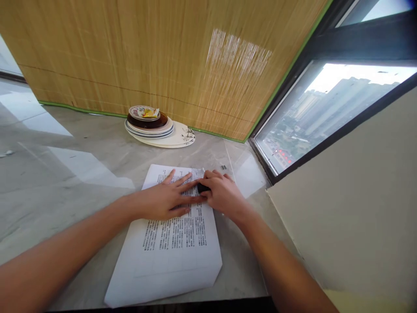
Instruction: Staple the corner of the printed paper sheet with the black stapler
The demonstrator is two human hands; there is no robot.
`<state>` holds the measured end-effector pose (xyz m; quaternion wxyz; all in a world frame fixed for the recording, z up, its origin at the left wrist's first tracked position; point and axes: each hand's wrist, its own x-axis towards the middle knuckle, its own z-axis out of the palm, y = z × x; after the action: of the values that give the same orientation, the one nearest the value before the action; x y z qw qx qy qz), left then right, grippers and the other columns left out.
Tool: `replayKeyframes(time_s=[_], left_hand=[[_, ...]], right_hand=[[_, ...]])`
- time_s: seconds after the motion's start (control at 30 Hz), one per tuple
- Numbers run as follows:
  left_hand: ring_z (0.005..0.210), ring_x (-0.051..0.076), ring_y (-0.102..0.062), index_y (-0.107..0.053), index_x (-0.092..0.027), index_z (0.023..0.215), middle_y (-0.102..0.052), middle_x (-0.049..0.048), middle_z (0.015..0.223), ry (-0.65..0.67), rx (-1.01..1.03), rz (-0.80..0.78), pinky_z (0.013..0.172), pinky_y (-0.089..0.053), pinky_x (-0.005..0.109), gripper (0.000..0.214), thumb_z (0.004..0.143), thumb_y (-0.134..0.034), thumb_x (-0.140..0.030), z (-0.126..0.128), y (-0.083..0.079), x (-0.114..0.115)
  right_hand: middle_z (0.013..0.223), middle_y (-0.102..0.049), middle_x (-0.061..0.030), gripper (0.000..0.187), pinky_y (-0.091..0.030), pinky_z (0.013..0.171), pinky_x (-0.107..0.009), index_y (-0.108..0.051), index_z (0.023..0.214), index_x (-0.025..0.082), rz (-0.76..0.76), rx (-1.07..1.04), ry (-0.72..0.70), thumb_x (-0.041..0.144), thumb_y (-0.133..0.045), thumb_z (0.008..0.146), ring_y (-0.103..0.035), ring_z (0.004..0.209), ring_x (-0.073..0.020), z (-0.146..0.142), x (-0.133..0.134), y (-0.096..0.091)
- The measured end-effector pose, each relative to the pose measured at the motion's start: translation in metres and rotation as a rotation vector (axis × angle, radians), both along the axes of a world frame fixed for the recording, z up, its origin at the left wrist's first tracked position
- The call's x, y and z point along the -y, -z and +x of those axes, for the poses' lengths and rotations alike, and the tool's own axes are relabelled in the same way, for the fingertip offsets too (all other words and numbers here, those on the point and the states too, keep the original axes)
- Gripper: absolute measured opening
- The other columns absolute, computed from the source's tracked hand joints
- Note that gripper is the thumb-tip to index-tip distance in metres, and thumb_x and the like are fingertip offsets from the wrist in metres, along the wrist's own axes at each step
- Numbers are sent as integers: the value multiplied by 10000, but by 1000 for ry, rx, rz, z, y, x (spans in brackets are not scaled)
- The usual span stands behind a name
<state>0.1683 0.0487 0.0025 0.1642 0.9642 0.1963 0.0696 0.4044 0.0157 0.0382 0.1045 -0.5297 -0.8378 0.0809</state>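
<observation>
A thick stack of printed paper [169,243] lies on the grey stone counter [65,182] in front of me. My left hand [166,198] rests flat on the top sheet with its fingers spread. My right hand [221,193] is curled at the stack's far right edge, its fingers closed on a small black object [202,188]. I cannot make out what that object is. The fingertips of both hands nearly meet.
A pile of plates [156,128], the top one carrying a yellow scrap, stands at the back against a bamboo blind [163,56]. A window [325,113] runs along the right. Two tiny dark items [223,167] lie past the paper. A beige wall [352,208] borders the counter's right.
</observation>
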Motion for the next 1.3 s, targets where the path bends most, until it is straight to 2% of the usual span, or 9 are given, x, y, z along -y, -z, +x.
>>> replayKeyframes(time_s=[0.17, 0.3, 0.4, 0.53, 0.7, 0.83, 1.0, 1.2, 1.3], left_hand=[[1571, 436, -121, -336, -522, 1563, -65, -11, 1738, 19, -16, 17, 1187, -64, 792, 539, 1052, -466, -411, -1, -4, 0], [1569, 434, -128, -312, -532, 1569, -51, -13, 1735, 20, -26, 45, 1197, -94, 768, 550, 1052, -466, -422, -2, -7, -1], [1575, 405, -154, -229, -491, 1607, -93, 19, 1735, 6, -56, 54, 1215, -91, 732, 603, 1048, -455, -482, -3, -7, -2], [1580, 379, -176, -237, -441, 1619, -174, 46, 1730, -10, -73, 64, 1226, -91, 697, 630, 1035, -439, -560, -4, -6, -3], [1489, 308, -388, -352, -364, 1593, -412, 73, 1638, -191, 140, 95, 1223, -255, 564, 530, 1072, -372, -465, -8, -11, -16], [1281, 261, -537, -612, -237, 1355, -610, 104, 1304, -518, 493, 90, 1129, -409, 449, 447, 1078, -307, -407, -20, -11, -37], [1049, 243, -586, -675, -216, 1161, -594, 78, 1110, -640, 631, 69, 1005, -488, 398, 374, 1043, -359, -378, -31, -3, -51], [980, 223, -591, -700, -192, 1085, -564, 70, 1073, -625, 610, 23, 951, -506, 370, 343, 1012, -417, -373, -27, 2, -53], [1009, 233, -587, -694, -199, 1081, -568, 75, 1086, -628, 642, 18, 972, -491, 393, 337, 1016, -408, -364, -27, 1, -55]], right_hand=[[1054, -663, -50, 256, -407, 861, -321, -694, 1144, 236, 14, -110, -114, 188, -692, 893, -589, 1028, -213, 20, -5, -2], [961, -686, -20, 205, -407, 761, -275, -692, 997, 212, -37, -147, -114, 289, -784, 831, -619, 880, -185, 55, -16, -1], [875, -690, -9, 193, -380, 713, -265, -690, 919, 206, -42, -108, -45, 301, -803, 796, -615, 814, -182, 73, -24, 4], [854, -682, -30, 207, -360, 687, -273, -675, 847, 197, 101, -104, 211, 376, -773, 812, -606, 802, -191, 79, -31, 6], [833, -647, -39, 267, -392, 669, -291, -582, 767, 202, 332, -245, 432, 426, -665, 885, -577, 737, -176, 38, -14, -7], [909, -691, -25, 204, -474, 719, -322, -600, 883, 252, 166, -325, 245, 442, -675, 872, -632, 828, -199, -34, 31, -4], [993, -706, -9, 130, -533, 764, -368, -611, 923, 330, 45, -301, 203, 423, -670, 854, -665, 892, -211, -80, 75, 25], [921, -688, -63, 175, -538, 734, -413, -623, 866, 280, 102, -331, 323, 430, -712, 862, -666, 837, -274, -16, 83, 30], [849, -675, -45, 345, -531, 716, -374, -641, 851, 252, 83, -466, 295, 547, -528, 988, -657, 789, -235, 14, 72, 23]])
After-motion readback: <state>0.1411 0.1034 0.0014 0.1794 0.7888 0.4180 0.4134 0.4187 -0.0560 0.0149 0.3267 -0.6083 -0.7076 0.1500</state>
